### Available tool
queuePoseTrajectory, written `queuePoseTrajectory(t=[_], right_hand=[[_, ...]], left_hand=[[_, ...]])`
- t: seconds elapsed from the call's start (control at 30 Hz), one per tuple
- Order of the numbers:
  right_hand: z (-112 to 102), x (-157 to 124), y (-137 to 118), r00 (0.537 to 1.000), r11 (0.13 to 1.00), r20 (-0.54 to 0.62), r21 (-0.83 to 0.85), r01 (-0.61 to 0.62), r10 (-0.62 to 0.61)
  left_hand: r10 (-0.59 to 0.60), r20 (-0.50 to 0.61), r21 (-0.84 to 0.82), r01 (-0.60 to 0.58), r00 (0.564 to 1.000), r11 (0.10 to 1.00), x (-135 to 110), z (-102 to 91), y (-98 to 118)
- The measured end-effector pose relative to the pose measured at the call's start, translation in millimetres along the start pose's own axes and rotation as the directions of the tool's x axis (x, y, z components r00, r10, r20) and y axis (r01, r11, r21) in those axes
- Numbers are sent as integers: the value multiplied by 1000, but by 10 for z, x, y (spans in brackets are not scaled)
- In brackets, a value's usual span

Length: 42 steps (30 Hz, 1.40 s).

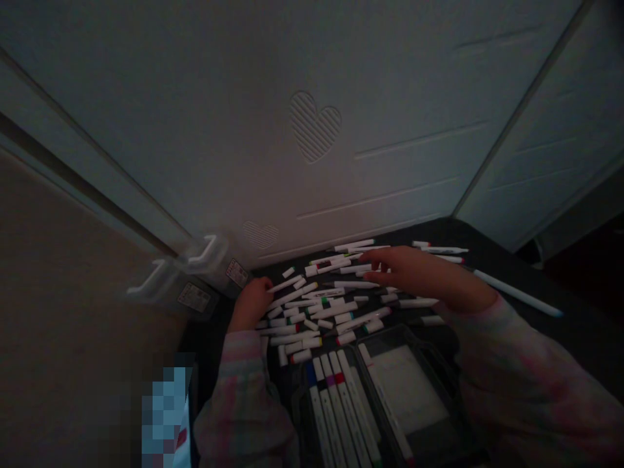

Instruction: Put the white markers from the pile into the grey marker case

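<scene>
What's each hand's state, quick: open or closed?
Left hand: curled at a white marker; hold cannot be told.
Right hand: open, over scattered markers.

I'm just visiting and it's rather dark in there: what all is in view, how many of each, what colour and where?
Loose markers: many, mostly white, scattered across the tabletop
Loose caps: several, white with coloured ends, among the markers
Marker case: one, dark, open at the front
Cased markers: about six, white with coloured parts, in the case
Long stick: one, pale, right side
Containers: two, clear with labels, left
Tabletop: one, dark, beneath the markers
Panel: one, whitish, behind; two embossed hearts
Pixelated patch: one, bluish, lower left
Sleeves: two, pastel, on both arms
Left hand: one, at the markers' left edge
Right hand: one, over the markers' right part
</scene>
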State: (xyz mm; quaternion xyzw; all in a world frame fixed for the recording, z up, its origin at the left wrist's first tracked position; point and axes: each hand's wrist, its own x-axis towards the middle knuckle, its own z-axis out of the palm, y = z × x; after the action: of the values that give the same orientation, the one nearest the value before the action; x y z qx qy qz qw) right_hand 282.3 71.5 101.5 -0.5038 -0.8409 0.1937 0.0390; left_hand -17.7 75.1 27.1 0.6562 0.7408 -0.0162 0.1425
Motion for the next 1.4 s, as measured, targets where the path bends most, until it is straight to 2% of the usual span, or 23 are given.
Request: queuePoseTrajectory(t=[0.43, 0.63, 0.73, 0.83, 0.97, 1.2, 1.4], right_hand=[[-8, -16, -1, 1000, 1000, -16, -25, -16, 16], [19, 7, 6, 1000, 1000, -10, -3, 9, -9], [44, 19, -3, 1000, 1000, -14, -1, 24, -24], [65, 20, -20, 999, 999, -26, -22, 39, -39], [70, 11, -30, 998, 999, -32, -20, 49, -50], [65, 14, -27, 998, 998, -25, -12, 59, -59], [57, 3, -22, 997, 998, -30, 2, 68, -68]], left_hand=[[25, -32, -7, -25, 999, 1000, 26, 49, 43], [98, -38, -32, -99, 994, 995, -33, -46, 141], [185, -2, -42, -185, 983, 982, -81, -86, 251], [265, 79, -39, -262, 961, 964, -106, -61, 357], [280, 147, 16, -286, 949, 958, -123, -7, 443], [288, 117, 81, -299, 950, 951, -163, -12, 522], [367, 83, -26, -366, 927, 930, -191, -113, 427]])
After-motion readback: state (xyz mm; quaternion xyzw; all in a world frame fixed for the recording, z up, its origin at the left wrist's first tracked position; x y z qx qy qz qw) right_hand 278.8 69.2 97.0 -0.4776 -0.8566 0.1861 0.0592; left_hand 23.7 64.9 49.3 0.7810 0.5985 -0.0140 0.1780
